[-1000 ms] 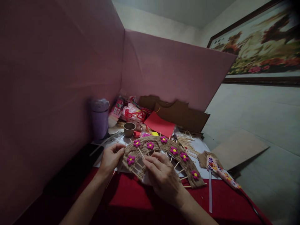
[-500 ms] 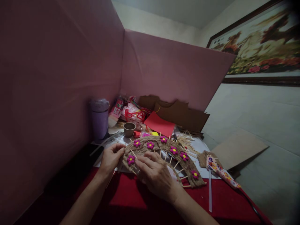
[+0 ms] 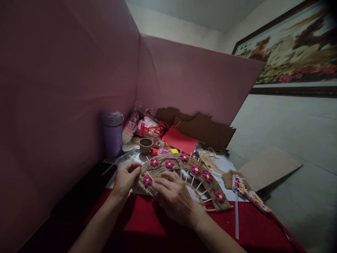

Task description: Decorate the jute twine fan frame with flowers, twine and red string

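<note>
An arched fan shape wound in brown twine point(image 3: 190, 163) lies in front of me, with thin wooden sticks poking out along its edges. Several magenta clay flowers point(image 3: 195, 169) with yellow centres dot its band. My left hand point(image 3: 125, 180) pinches the arch's left end between thumb and fingers. Close beside it, my right hand point(image 3: 173, 196) is closed on a slim wooden stick point(image 3: 149, 174), whose upper end shows over the leftmost flower point(image 3: 147, 180). The stick's lower end is hidden by the fingers.
A hot glue gun point(image 3: 250, 195) with a clear glue stick point(image 3: 237, 216) lies at the right. Behind the arch stand a small brown cup point(image 3: 145, 146) and a purple tumbler point(image 3: 112, 135). Red paper point(image 3: 180, 140) and torn cardboard point(image 3: 205, 128) are at the back. Red cloth point(image 3: 147, 235) covers the table.
Hardly anything differs. The whole scene sits a few pixels further right. Both hands keep their holds, and the stick's tip leans a little differently over the leftmost flower.
</note>
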`<state>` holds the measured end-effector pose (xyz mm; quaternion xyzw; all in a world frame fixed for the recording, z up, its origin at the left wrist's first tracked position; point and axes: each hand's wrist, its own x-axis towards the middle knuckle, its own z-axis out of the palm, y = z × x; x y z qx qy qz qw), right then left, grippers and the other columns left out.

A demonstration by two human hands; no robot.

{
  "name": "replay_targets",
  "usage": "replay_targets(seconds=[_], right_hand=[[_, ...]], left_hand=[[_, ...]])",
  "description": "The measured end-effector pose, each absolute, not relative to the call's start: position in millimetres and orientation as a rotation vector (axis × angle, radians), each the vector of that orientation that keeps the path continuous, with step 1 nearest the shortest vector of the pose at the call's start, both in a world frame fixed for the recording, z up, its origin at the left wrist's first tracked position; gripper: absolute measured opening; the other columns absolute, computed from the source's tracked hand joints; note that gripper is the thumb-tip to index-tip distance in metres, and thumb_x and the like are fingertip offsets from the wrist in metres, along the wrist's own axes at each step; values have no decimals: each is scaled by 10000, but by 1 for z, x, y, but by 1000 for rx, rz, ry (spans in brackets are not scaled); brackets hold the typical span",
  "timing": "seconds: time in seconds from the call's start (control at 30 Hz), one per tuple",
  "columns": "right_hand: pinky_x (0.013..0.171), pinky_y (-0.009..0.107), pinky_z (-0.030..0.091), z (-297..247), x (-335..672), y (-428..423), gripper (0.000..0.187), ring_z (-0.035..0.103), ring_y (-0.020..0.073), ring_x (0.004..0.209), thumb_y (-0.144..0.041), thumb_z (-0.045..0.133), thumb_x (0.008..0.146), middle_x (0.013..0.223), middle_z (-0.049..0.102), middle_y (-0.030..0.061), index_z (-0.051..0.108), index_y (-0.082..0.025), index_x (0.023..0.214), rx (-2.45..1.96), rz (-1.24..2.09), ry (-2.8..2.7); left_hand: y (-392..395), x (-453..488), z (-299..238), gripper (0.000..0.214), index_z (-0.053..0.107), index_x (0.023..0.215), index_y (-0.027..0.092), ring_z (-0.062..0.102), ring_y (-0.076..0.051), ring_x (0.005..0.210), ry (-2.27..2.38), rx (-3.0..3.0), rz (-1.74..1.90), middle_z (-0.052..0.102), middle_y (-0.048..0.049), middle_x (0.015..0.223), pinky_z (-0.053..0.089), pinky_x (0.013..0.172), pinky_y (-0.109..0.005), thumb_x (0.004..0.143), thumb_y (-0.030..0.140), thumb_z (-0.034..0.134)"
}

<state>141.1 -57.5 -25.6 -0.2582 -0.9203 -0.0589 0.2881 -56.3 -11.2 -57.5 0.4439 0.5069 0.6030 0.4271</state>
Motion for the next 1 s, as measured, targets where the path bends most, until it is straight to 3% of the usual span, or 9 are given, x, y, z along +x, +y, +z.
replay_targets(seconds=[0.6, 1.0], right_hand=[[938, 456, 402, -24, 138, -63, 288, 491, 246, 1065, -148, 483, 873, 1135, 659, 60, 555, -156, 1151, -671, -103, -2425], [881, 417, 429, -17, 129, -66, 213, 522, 225, 1025, -141, 482, 860, 1000, 694, 52, 598, -186, 1033, -671, -128, -2434]], left_hand=[[-12, -56, -55, 285, 671, 712, 119, 546, -148, 597, 1266, 1085, 1509, 649, -34, 648, 420, 578, -263, 528, 334, 704], [-15, -54, -51, 274, 680, 708, 129, 553, -146, 581, 1272, 1043, 1515, 647, -28, 637, 426, 559, -255, 514, 318, 718]])
